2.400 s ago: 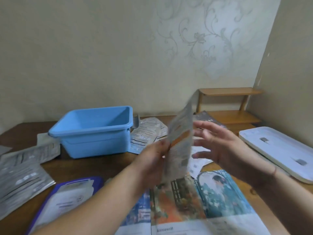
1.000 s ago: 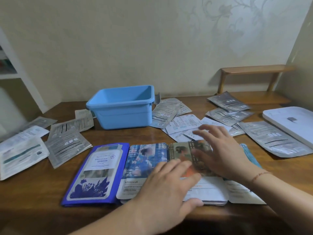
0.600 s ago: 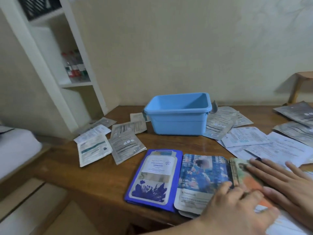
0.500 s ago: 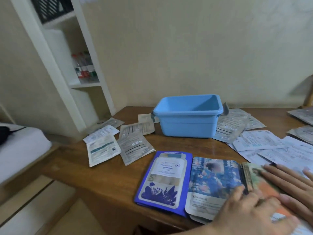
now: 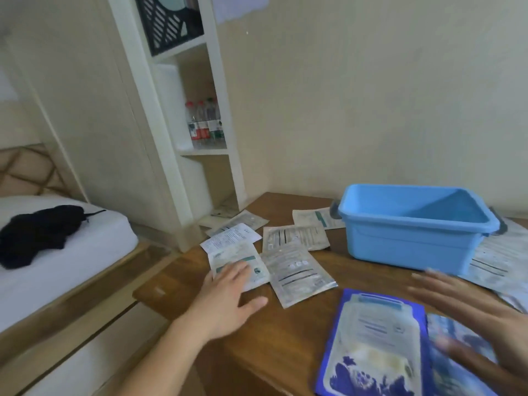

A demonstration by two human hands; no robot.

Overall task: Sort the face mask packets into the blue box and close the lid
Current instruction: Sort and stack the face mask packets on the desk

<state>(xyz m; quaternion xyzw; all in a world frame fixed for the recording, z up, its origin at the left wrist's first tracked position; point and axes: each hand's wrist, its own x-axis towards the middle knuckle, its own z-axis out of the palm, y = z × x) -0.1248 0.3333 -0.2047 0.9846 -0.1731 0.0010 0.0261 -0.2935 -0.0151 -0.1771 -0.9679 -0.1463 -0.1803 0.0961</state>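
While empty and lidless at right of centre, blue box [image 5: 414,224] with long axis running left-right across frame, mouth upward. Since a moment ago, left hand [image 5: 228,298] off the near stack, now spread flat on a white-and-teal packet [image 5: 240,264] left of centre: likely next pick. Right hand [image 5: 468,310] open, blurred, above the blue packet [image 5: 374,341] at lower right, holding nothing.

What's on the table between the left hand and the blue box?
In the head view, silver face mask packets lie between the left hand and the blue box.
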